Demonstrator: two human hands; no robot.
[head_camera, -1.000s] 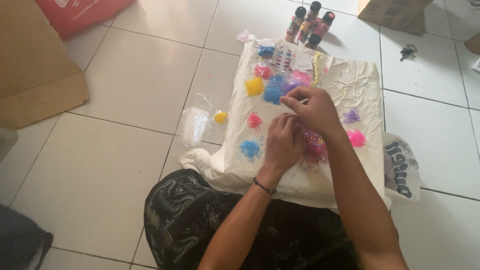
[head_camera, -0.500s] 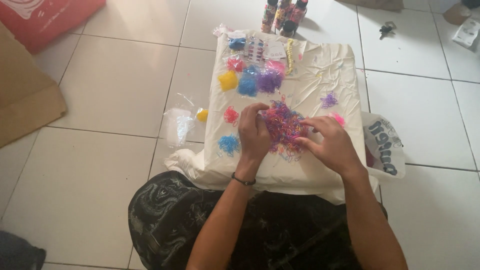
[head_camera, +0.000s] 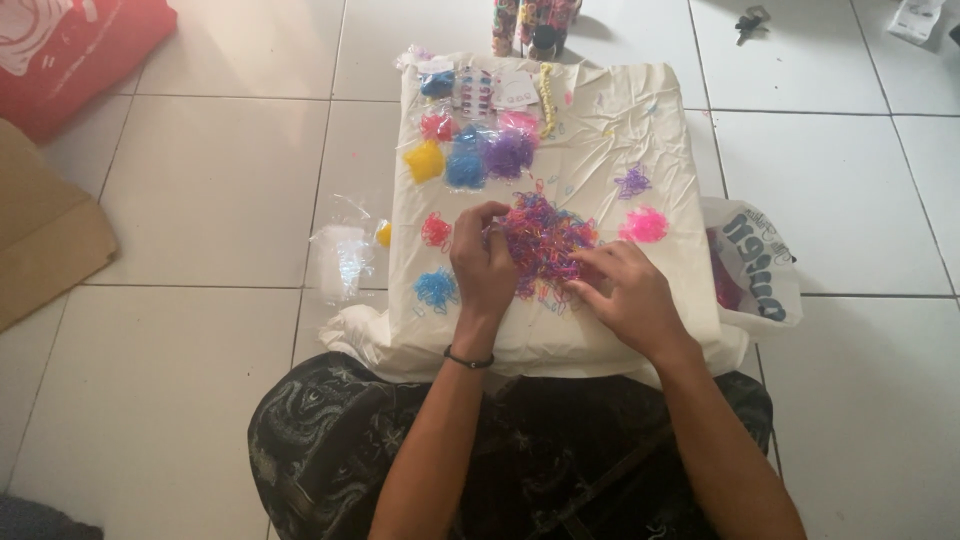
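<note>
Fingers, both hands: bent and dug into the mixed pile of small rubber bands (head_camera: 545, 240), pinching at strands; whether any single band is actually gripped I cannot tell.

Left hand (head_camera: 485, 265): at the pile's left edge, fingertips curled in, thin dark wristband (head_camera: 468, 360) below it.

Right hand (head_camera: 625, 295): at the pile's lower right edge, fingers spread slightly, tips touching the bands.

Mixed pile: between my two hands, on the white cloth (head_camera: 600, 130) spread over the tiled floor (head_camera: 200, 180).

Red clump (head_camera: 436, 230): just left of my left fingers.

Blue clump (head_camera: 436, 289): left of my left hand, a little nearer me.

Pink clump (head_camera: 643, 224): just beyond my right fingers, to the right.

Small purple clump (head_camera: 632, 182): farther out than the pink one.

Yellow clump (head_camera: 424, 160), blue bagged bands (head_camera: 466, 165), purple bagged bands (head_camera: 510, 153): in a row beyond my left fingers.

Clear plastic bag (head_camera: 340, 255): on the floor, well left of my left hand.

White printed bag (head_camera: 755, 255): right of my right hand, at the cloth's edge.
</note>
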